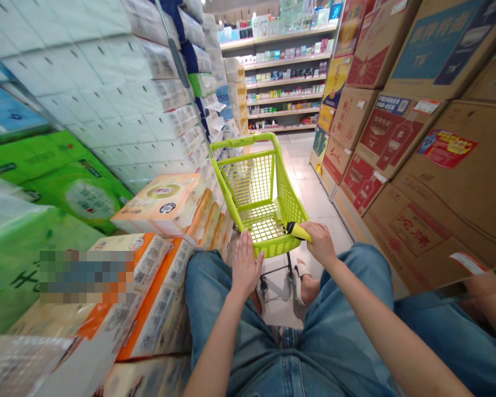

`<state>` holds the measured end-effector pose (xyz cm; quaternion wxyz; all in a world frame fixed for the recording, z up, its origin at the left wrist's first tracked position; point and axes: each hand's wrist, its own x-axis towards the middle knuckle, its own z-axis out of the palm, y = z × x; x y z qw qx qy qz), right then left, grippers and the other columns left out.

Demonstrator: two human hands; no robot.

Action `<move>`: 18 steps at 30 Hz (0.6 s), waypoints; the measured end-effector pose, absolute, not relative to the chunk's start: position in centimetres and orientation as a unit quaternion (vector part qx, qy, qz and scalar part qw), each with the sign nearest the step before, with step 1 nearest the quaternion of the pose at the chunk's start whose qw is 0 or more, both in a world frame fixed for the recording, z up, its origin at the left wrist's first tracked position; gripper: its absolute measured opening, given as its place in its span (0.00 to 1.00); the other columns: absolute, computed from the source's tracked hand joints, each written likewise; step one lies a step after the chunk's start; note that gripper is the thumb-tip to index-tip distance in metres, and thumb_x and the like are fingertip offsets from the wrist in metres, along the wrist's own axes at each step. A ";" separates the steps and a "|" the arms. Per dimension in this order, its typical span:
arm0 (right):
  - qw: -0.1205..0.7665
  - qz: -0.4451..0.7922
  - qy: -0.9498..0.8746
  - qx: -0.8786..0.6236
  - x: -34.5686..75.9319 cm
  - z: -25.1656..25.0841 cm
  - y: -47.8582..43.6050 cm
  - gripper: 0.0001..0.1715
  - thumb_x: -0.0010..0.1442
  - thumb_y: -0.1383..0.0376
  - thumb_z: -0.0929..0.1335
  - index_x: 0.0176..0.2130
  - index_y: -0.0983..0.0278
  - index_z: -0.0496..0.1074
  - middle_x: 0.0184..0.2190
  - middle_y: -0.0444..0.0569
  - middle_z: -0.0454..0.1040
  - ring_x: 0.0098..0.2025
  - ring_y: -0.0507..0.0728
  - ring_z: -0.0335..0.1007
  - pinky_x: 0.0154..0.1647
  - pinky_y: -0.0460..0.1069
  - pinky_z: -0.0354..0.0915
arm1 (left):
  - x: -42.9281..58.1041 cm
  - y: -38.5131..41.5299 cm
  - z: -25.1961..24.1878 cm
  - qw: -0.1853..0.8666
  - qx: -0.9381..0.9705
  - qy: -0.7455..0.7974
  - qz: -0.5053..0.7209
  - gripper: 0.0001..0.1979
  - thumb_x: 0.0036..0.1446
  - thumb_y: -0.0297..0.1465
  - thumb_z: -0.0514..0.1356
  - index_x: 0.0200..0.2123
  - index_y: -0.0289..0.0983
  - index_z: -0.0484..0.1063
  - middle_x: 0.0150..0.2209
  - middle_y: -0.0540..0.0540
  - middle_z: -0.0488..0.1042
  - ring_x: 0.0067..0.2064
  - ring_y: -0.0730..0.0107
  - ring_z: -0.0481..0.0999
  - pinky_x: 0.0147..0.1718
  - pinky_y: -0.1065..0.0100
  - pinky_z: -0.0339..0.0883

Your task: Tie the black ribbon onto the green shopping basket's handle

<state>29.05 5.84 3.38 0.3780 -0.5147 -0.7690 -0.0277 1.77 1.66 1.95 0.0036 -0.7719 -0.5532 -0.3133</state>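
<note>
A lime-green plastic shopping cart (258, 182) stands in front of my knees, its lattice basket holding nothing that I can see. My left hand (246, 266) lies flat with its fingers stretched out, at the near left corner of the basket; whether it touches the rim is hard to tell. In my right hand (320, 241) is a yellow-handled tool with a black end (300, 231), gripped by closed fingers over the basket's near right corner. The exact kind of tool does not show.
Packs of tissue paper (159, 201) are piled on the left, before a tall stack of white packs (107, 94). Cardboard cartons (446, 182) rise on the right. A pale tiled aisle (308, 184) runs to shelves (287, 77) of small boxes and bottles.
</note>
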 end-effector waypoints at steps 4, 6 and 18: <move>0.373 -0.019 -0.759 -0.534 28.3 3.7 7.2 0.32 0.48 0.79 0.61 0.50 0.64 0.75 0.47 0.53 0.79 0.54 0.60 0.71 0.57 0.55 0.59 | 1.3 4.0 1.8 0.010 -0.771 -0.556 -0.309 0.34 0.70 0.40 0.45 0.72 0.37 0.34 0.73 0.35 0.47 0.73 0.56 0.46 0.67 0.46 0.52; 0.370 -0.017 -0.751 -0.547 27.4 3.7 8.1 0.31 0.49 0.79 0.61 0.50 0.65 0.74 0.48 0.53 0.79 0.55 0.60 0.71 0.56 0.55 0.58 | 0.9 6.0 1.5 0.014 -0.766 -0.560 -0.317 0.33 0.70 0.41 0.45 0.72 0.36 0.36 0.73 0.34 0.47 0.73 0.56 0.46 0.67 0.46 0.52; 0.313 -0.003 -0.747 -0.587 15.3 5.7 10.5 0.27 0.56 0.78 0.61 0.54 0.69 0.70 0.49 0.60 0.78 0.52 0.62 0.70 0.53 0.56 0.57 | -7.6 20.3 2.7 -0.045 -0.746 -0.577 -0.329 0.31 0.69 0.42 0.42 0.68 0.31 0.52 0.71 0.34 0.53 0.73 0.57 0.48 0.69 0.47 0.46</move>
